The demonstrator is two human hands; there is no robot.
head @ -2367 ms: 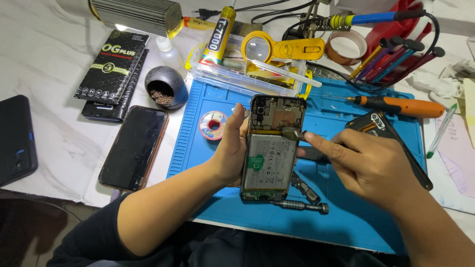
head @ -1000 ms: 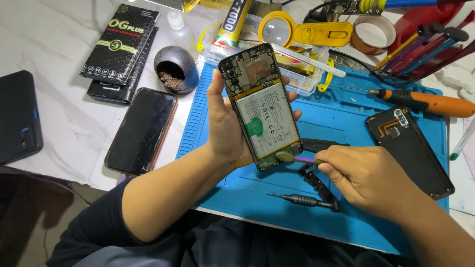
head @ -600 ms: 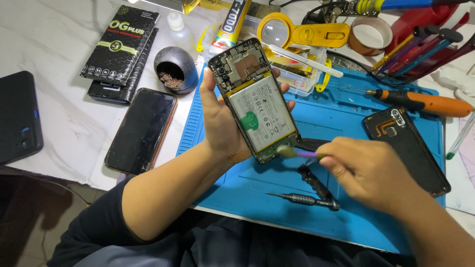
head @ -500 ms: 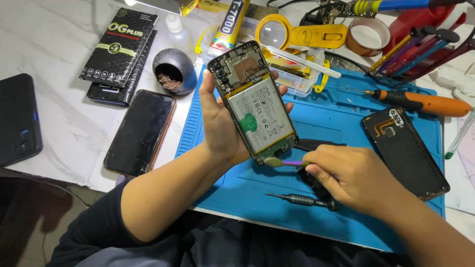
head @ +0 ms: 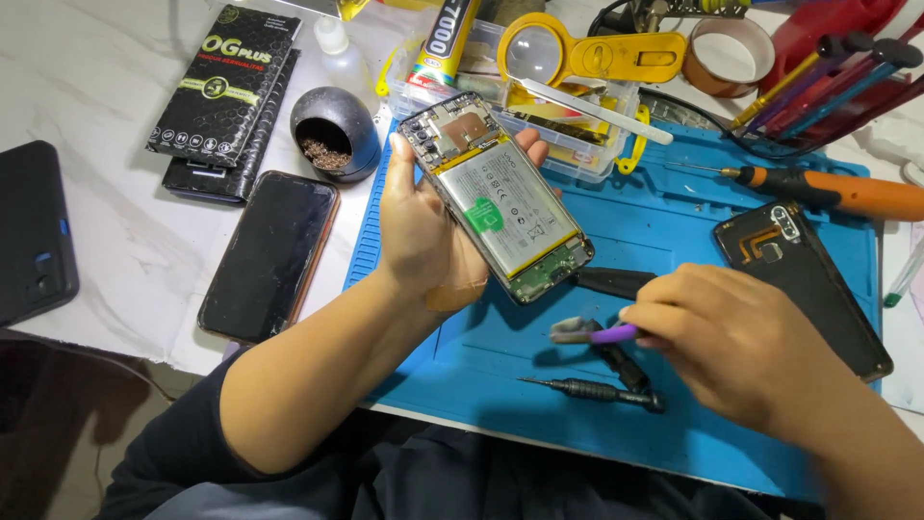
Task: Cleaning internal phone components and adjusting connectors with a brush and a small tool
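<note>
Above the blue work mat (head: 674, 241), your left hand (head: 423, 226) grasps an opened phone (head: 496, 197) with its back cover off, fingers wrapped round both long edges, the battery and circuit board facing up and the phone tilted with its top end far-left. Your right hand (head: 736, 342) sits near-right of it, well clear of the phone, clenched round a small purple-handled brush (head: 592, 332) whose bristle end points left, just above the mat. On the mat below the brush lie a dark screwdriver (head: 587, 390) and a black pry tool (head: 616, 281). The removed back cover (head: 804, 284) rests inner side up at the mat's right edge, with an orange-handled driver (head: 833, 191) beyond it. Left of the mat on the worktop (head: 106, 221) lies a dark phone (head: 269, 255) face up, and farther back a round metal cup (head: 332, 135) and a black packet (head: 226, 82). A yellow magnifier (head: 587, 53) lies over a clear parts box (head: 577, 144) at the far side.
</note>
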